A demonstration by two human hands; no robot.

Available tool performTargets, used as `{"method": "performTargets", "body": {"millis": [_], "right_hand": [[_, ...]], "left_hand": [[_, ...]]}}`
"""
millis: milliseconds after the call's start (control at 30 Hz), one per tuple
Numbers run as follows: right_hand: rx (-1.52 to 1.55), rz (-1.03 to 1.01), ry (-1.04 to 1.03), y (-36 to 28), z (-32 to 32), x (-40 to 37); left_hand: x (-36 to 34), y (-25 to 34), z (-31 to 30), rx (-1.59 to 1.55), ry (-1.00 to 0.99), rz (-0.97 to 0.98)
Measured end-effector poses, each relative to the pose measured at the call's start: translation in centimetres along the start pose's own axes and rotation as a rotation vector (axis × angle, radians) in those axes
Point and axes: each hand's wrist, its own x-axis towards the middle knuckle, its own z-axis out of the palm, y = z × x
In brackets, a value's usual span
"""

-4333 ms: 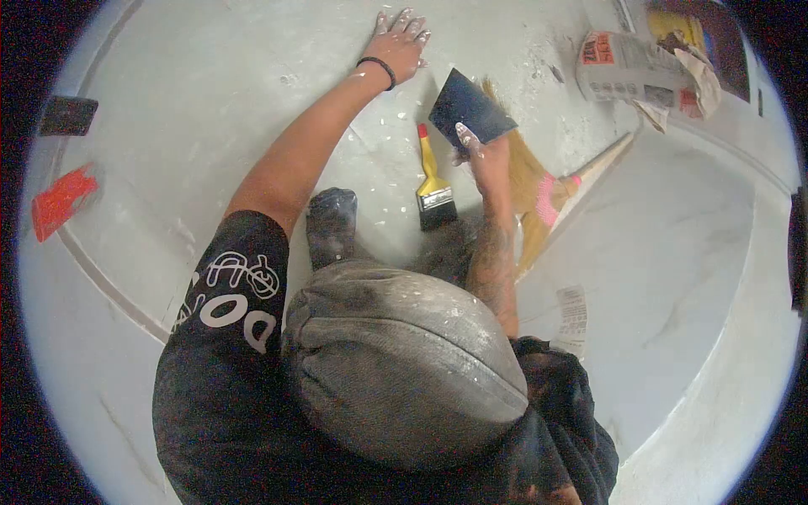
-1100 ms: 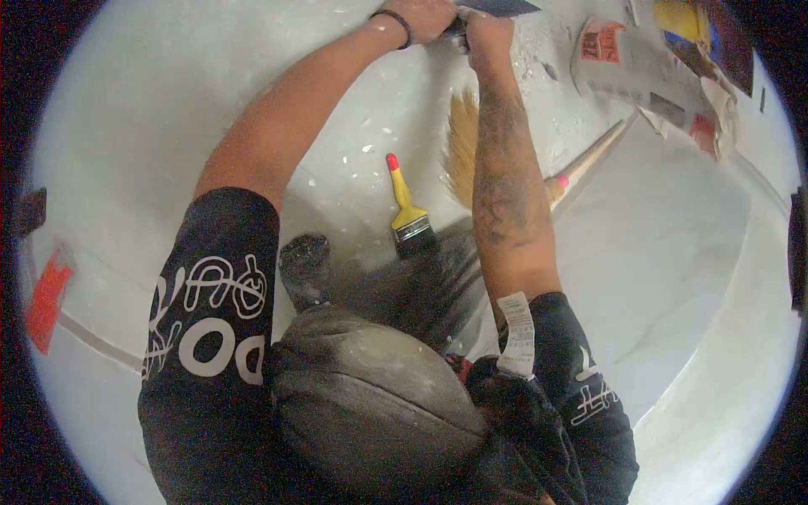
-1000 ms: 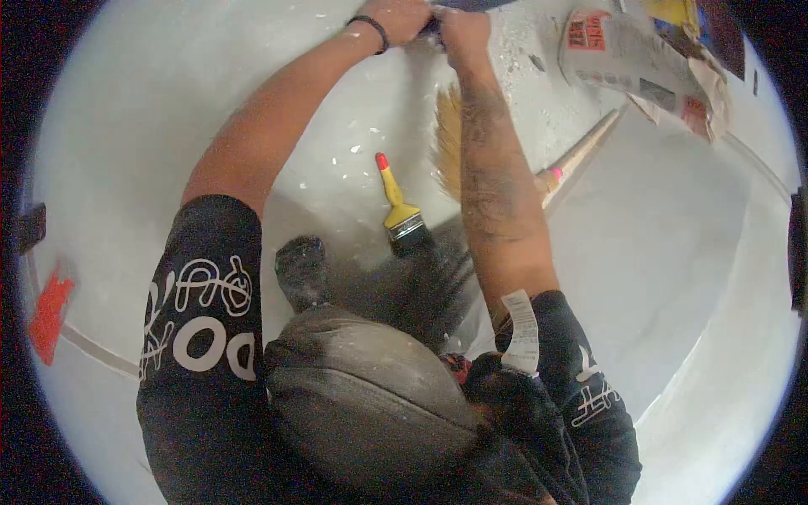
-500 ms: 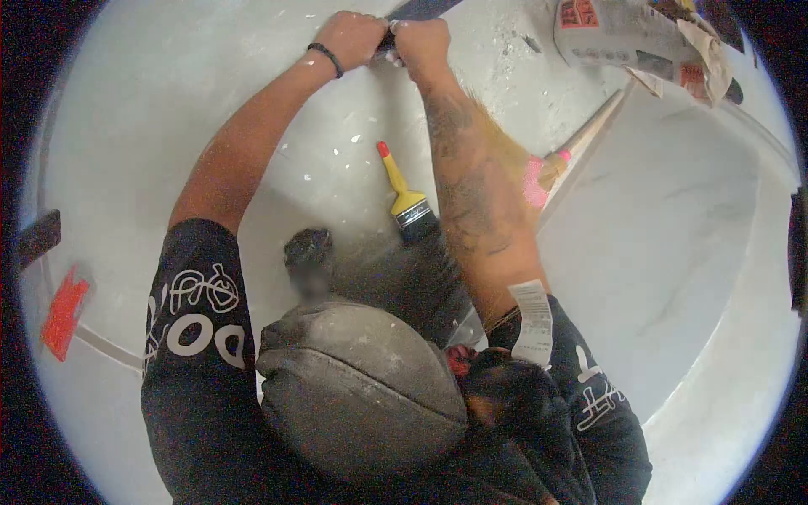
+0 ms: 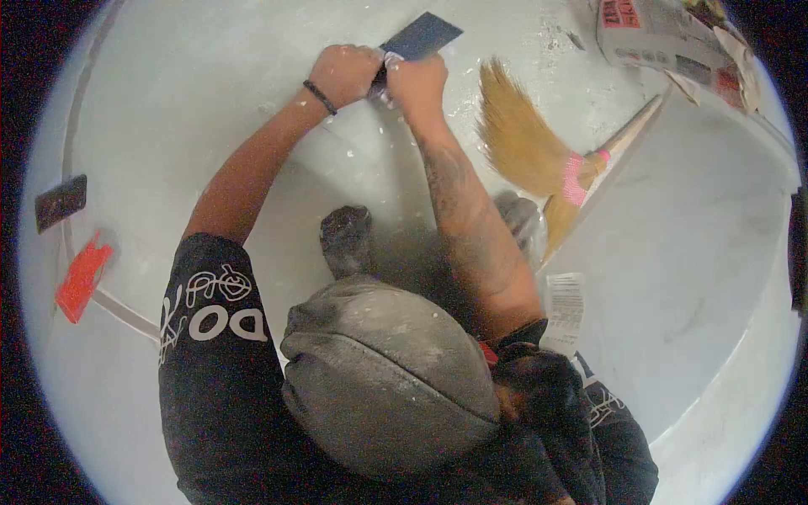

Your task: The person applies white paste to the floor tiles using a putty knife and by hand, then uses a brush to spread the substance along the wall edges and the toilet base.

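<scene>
My left hand, with a dark bracelet at the wrist, is closed in a fist against my right hand. Between them both hands grip a dark blue-grey rectangular sheet, which looks like sandpaper. Its free end sticks out to the upper right, past my right knuckles; the gripped part is crumpled and mostly hidden by my fingers. White dust marks the fingers. To the right of my right forearm, a straw broom with pink binding lies on the pale floor.
A dusty grey cloth-covered bulge fills the lower middle, with a dark shoe beyond it. At left lie a red piece and a dark rectangular piece. A printed paper bag stands at upper right. White flakes dot the floor.
Both hands have come down in the view, with more of the sheet showing. The yellow-handled paintbrush seen earlier is out of sight, and the broom head is now uncovered by my right forearm.
</scene>
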Motion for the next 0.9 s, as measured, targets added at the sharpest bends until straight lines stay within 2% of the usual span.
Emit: {"method": "performTargets", "body": {"millis": [133,233,300,367,433,533,600,633,700,733,767,833,867,900], "right_hand": [[-0.025,0.025,0.018,0.1,1.0,-1.6],[-0.128,-0.091,-0.06,1.6,0.1,0.1],[-0.131,-0.249,-0.153,2.1,-1.0,1.4],[0.131,-0.146,-0.138,2.0,-2.1,2.8],[0.083,-0.097,-0.151,1.2,-3.8,4.6],[0.126,-0.072,-0.026,2.8,-3.7,10.3],[0.011,-0.232,0.232,3.5,-3.6,12.8],[0.008,-0.22,0.241,3.4,-3.9,13.3],[-0.134,-0.348,0.304,0.4,-4.4,12.7],[-0.053,-0.408,0.338,1.1,-3.8,13.5],[-0.056,-0.398,0.332,0.9,-3.6,13.3],[-0.075,-0.145,0.295,0.1,-3.3,13.2],[-0.078,-0.145,0.294,0.4,-3.3,13.7],[-0.085,-0.245,0.305,0.8,-3.3,14.5]], "left_hand": [[-1.6,-0.4,1.3,-0.037,0.086,0.016],[-1.0,0.6,0.1,0.014,0.142,-0.017],[0.2,1.3,-0.6,0.037,0.186,-0.07],[2.2,2.0,-0.9,-0.024,0.265,-0.096],[5.6,2.1,0.0,-0.034,0.255,-0.072],[11.1,1.5,0.7,0.009,0.242,-0.003],[14.1,0.9,0.8,0.018,0.164,0.017],[15.1,1.0,1.0,0.011,0.156,0.029],[16.4,1.2,0.0,0.019,0.013,-0.045],[16.2,0.9,-0.4,0.01,0.027,0.01],[16.2,0.8,-0.3,0.005,0.016,0.008],[16.2,0.8,-0.3,-0.021,0.048,0.0],[16.3,0.7,0.0,-0.024,0.049,-0.002],[16.3,0.7,0.2,-0.021,0.061,-0.01]]}}
